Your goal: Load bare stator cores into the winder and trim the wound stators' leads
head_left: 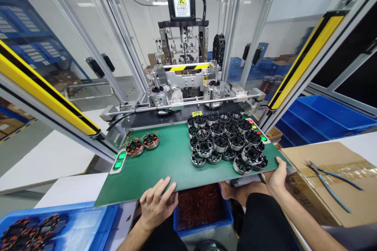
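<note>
A green work board (165,164) lies in front of the machine. My left hand (156,204) rests at its near edge with the fingers curled over the rim. At the board's near right corner, my right hand (275,178) grips the edge, thumb on top. Several black and silver stator rings (226,141) are heaped on the right half of the board. Two wound stators with copper wire (143,144) sit at its far left.
A winding machine (185,86) with two fixtures stands behind the board, between yellow light-curtain bars (306,59). Green buttons (119,160) lie left. A blue bin of copper scrap (203,208) sits below. Pliers (332,184) lie on a cardboard box at right. Blue crate (44,227) at left.
</note>
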A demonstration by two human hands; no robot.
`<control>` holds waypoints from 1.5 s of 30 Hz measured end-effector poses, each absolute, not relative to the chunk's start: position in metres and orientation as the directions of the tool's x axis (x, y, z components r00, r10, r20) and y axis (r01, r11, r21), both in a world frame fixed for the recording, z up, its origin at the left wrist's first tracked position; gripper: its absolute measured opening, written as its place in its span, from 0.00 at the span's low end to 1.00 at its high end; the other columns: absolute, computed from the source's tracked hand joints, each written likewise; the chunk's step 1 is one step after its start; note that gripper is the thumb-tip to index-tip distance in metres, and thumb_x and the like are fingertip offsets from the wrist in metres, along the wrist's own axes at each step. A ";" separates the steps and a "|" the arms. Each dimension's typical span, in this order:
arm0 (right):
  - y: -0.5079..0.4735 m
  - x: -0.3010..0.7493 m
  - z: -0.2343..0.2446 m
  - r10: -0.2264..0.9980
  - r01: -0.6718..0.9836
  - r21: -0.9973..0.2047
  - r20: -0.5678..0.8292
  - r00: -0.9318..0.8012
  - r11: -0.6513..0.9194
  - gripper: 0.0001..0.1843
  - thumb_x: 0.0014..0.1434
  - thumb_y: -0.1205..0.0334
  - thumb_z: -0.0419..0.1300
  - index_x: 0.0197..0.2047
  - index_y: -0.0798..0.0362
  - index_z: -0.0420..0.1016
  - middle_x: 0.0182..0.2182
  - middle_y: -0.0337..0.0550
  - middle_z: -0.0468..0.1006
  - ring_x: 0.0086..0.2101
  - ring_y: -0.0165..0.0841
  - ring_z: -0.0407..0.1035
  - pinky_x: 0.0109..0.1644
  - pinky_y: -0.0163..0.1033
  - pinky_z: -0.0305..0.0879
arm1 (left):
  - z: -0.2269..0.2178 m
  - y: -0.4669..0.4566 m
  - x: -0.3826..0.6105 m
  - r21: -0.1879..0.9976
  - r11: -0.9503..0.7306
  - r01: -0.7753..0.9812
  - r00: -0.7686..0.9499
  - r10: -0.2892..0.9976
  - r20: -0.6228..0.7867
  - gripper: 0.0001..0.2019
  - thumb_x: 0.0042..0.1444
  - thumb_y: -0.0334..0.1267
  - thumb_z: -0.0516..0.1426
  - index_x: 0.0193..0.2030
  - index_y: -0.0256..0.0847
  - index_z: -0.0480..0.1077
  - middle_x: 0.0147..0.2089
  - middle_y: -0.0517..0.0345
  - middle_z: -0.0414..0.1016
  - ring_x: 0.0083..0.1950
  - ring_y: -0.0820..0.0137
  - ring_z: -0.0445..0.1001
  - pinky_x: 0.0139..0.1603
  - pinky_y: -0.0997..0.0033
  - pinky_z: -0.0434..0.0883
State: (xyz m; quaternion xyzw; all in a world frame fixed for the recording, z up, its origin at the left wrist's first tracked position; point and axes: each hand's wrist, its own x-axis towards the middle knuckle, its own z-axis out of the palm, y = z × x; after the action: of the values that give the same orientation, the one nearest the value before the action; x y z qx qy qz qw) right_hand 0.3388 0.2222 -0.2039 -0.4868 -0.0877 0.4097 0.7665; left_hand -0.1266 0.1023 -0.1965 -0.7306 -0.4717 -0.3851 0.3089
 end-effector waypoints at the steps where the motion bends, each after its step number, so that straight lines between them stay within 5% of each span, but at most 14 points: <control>1: 0.222 0.339 -0.204 0.706 -0.544 -0.820 -0.277 0.651 0.179 0.19 0.53 0.48 0.70 0.45 0.47 0.77 0.40 0.39 0.87 0.48 0.43 0.81 0.51 0.47 0.86 | -0.196 0.102 -0.127 -0.091 -0.364 0.927 0.261 0.452 0.853 0.18 0.64 0.38 0.72 0.59 0.53 0.81 0.53 0.58 0.91 0.52 0.62 0.85 0.55 0.57 0.68; 45: 0.222 0.334 -0.197 0.671 -0.544 -0.827 -0.324 0.666 0.141 0.18 0.56 0.48 0.64 0.46 0.48 0.82 0.46 0.37 0.87 0.51 0.38 0.79 0.53 0.42 0.84 | -0.194 0.102 -0.125 -0.095 -0.361 0.928 0.262 0.447 0.855 0.13 0.68 0.40 0.70 0.58 0.51 0.82 0.52 0.57 0.91 0.52 0.62 0.84 0.54 0.57 0.69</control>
State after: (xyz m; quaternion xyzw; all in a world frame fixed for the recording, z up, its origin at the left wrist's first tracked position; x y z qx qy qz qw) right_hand 0.3337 0.2222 -0.1970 -0.5163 -0.0616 0.4038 0.7527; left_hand -0.1251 0.1024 -0.1942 -0.7302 -0.4708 -0.3839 0.3128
